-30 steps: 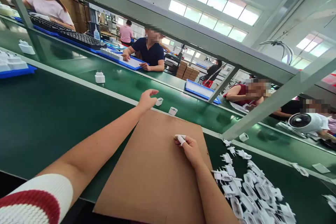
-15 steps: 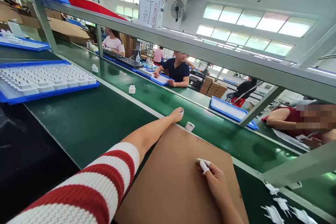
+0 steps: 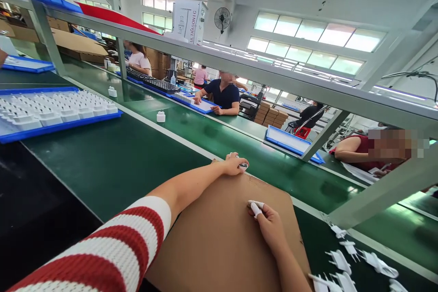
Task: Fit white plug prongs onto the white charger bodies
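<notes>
My left hand reaches to the conveyor's near edge, fingers closed around a small white charger housing with a dark end. Most of that piece is covered by the fingers. Above a brown cardboard sheet, my right hand is pinched, with white covers on its thumb and forefinger. What lies between those fingertips, if anything, cannot be made out. To the lower right lie several white plug pieces with pins.
Another white charger and a farther one stand on the green conveyor belt. A blue-rimmed tray of chargers is at left. A slanted metal post rises at right. Several people sit across the belt.
My left hand has come right and toward me, closing on the charger at the belt's edge. The right hand stays pinched over the cardboard. The camera view has shifted slightly.
</notes>
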`<action>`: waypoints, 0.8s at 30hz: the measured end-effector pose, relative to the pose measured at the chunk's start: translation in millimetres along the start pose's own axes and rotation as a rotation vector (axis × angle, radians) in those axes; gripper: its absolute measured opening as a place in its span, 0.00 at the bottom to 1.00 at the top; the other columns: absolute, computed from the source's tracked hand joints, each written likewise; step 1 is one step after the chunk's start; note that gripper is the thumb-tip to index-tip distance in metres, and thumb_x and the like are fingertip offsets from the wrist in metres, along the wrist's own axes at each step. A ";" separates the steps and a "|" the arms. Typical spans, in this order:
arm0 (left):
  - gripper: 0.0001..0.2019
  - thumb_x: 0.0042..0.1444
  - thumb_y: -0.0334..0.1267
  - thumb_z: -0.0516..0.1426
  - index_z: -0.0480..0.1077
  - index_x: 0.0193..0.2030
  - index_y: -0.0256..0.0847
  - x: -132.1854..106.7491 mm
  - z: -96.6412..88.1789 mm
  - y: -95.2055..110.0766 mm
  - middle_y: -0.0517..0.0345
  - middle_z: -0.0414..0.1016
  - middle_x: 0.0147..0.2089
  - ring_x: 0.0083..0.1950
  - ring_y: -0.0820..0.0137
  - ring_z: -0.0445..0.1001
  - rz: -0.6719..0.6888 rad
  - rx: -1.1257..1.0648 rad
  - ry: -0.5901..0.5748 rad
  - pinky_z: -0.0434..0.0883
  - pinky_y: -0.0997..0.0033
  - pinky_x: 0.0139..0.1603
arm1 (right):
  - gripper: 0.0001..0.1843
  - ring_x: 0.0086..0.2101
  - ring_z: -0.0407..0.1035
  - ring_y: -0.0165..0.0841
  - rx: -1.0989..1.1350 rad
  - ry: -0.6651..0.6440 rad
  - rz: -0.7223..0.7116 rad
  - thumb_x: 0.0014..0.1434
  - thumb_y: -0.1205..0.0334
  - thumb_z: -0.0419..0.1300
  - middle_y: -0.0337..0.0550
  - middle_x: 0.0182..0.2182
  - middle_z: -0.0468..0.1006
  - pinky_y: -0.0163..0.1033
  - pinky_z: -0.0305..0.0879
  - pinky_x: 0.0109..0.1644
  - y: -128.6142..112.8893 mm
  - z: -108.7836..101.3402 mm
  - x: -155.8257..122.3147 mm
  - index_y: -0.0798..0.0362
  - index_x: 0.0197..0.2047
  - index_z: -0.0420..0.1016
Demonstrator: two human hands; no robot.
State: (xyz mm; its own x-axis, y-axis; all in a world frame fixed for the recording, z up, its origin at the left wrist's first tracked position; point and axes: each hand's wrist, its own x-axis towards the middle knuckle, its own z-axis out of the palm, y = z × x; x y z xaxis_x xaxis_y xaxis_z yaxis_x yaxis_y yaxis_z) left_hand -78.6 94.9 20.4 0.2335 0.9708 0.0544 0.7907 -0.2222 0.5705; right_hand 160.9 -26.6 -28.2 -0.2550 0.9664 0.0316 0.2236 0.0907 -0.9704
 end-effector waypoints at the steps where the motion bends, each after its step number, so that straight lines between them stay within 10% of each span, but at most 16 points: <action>1: 0.22 0.59 0.41 0.60 0.72 0.60 0.53 0.0 -0.3 -3.3 0.50 0.68 0.63 0.75 0.48 0.51 -0.012 0.016 0.010 0.49 0.39 0.74 | 0.25 0.38 0.76 0.43 0.002 -0.001 0.001 0.52 0.46 0.65 0.49 0.38 0.85 0.43 0.68 0.43 -1.2 -0.3 -0.2 0.55 0.45 0.86; 13: 0.20 0.66 0.49 0.57 0.69 0.62 0.45 -38.7 -24.1 29.5 0.49 0.67 0.61 0.61 0.55 0.66 0.047 0.041 0.084 0.65 0.51 0.64 | 0.21 0.36 0.75 0.42 0.021 -0.013 0.019 0.48 0.51 0.63 0.47 0.32 0.84 0.41 0.68 0.38 -13.5 0.6 -1.5 0.53 0.41 0.87; 24: 0.21 0.62 0.46 0.59 0.71 0.61 0.49 -144.9 19.5 60.3 0.46 0.76 0.53 0.63 0.49 0.65 0.293 0.114 -0.132 0.61 0.43 0.65 | 0.30 0.33 0.77 0.49 -0.251 0.319 0.053 0.43 0.44 0.58 0.48 0.28 0.84 0.45 0.67 0.36 -3.9 -41.5 -2.9 0.53 0.43 0.86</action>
State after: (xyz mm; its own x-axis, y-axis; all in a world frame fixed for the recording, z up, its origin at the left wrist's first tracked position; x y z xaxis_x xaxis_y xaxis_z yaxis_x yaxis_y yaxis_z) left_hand -53.8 -60.9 30.9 0.5253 0.8459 0.0916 0.7356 -0.5056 0.4509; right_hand 199.8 -19.8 -14.5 0.0583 0.9939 0.0940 0.4617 0.0567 -0.8852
